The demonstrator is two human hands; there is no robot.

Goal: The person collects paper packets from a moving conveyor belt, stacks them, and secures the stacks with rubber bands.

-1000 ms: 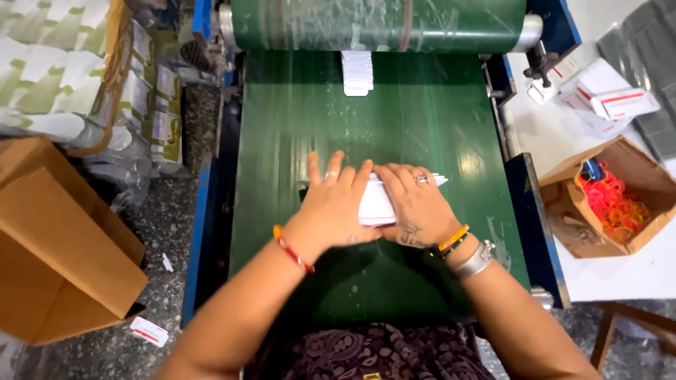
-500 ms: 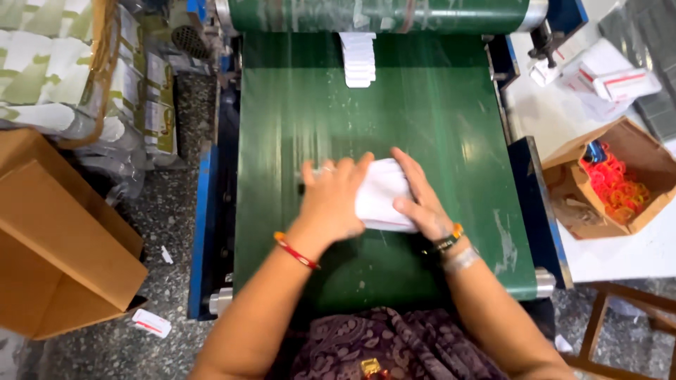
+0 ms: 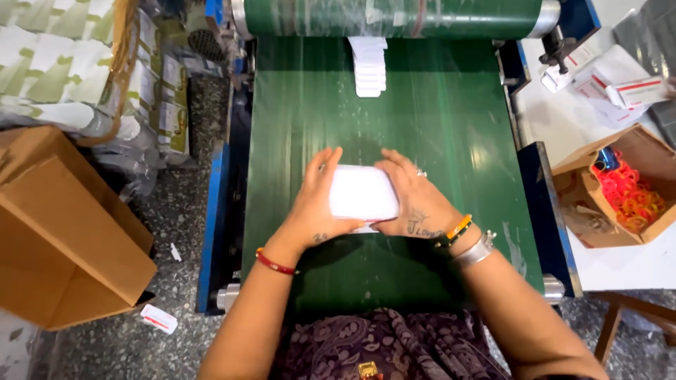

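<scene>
Both hands are closed in on a stack of white packets (image 3: 362,191) at frame centre, on the green conveyor belt (image 3: 451,127). Left hand (image 3: 315,204) presses the stack's left edge, fingers spread and pointing up-frame. Right hand (image 3: 412,198) cups the right edge and part of the top. So the stack is squeezed from both sides, not pinched. I can't tell whether it rests on the belt or sits just above it.

Risks as I read them:
- The grip is side pressure only. Uneven squeeze could let the middle packets bow out or slide, and the stack would fan apart. One packet corner already pokes out at the lower edge, near the left thumb.
- A row of white packets (image 3: 369,67) sits upper centre, below the green roller (image 3: 394,17). If the belt runs toward the person, those could reach the hands mid-grip. Belt motion itself isn't visible.
- The bangles (image 3: 468,239) on the right wrist and the red thread (image 3: 274,264) on the left hang close to the belt surface, so snagging is possible.
- The open cardboard box of red rubber bands (image 3: 627,193) is at the right edge, well apart from the stack. Reaching for it would leave one hand holding, and the stack could spill.
- A brown cardboard box (image 3: 67,232) stands at lower left, off the belt, and poses no hazard.
</scene>
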